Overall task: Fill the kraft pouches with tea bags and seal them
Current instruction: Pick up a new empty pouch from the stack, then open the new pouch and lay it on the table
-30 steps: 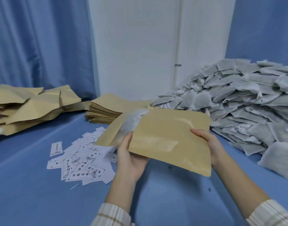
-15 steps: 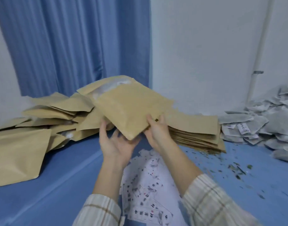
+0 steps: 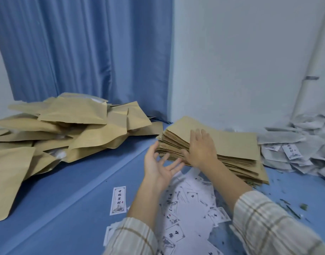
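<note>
A stack of flat empty kraft pouches (image 3: 231, 144) lies in the middle. My right hand (image 3: 200, 147) rests on its near left corner, fingers straight and spread on the top pouch. My left hand (image 3: 160, 162) hovers just left of the stack, palm up, fingers loose, holding nothing. A heap of filled kraft pouches (image 3: 71, 126) sits at the left; the topmost one (image 3: 75, 112) lies on the pile with white showing at its mouth. Grey tea bags (image 3: 301, 144) are piled at the right edge.
Small white printed labels (image 3: 191, 208) are scattered on the blue surface (image 3: 75, 190) under my forearms. Tea crumbs (image 3: 294, 205) lie at the right. A blue curtain (image 3: 84, 52) and a white wall (image 3: 240, 52) close off the back.
The filled pouch that both hands held has left them and now lies on the heap at the left. My right hand moved onto the empty stack; my left hand is free.
</note>
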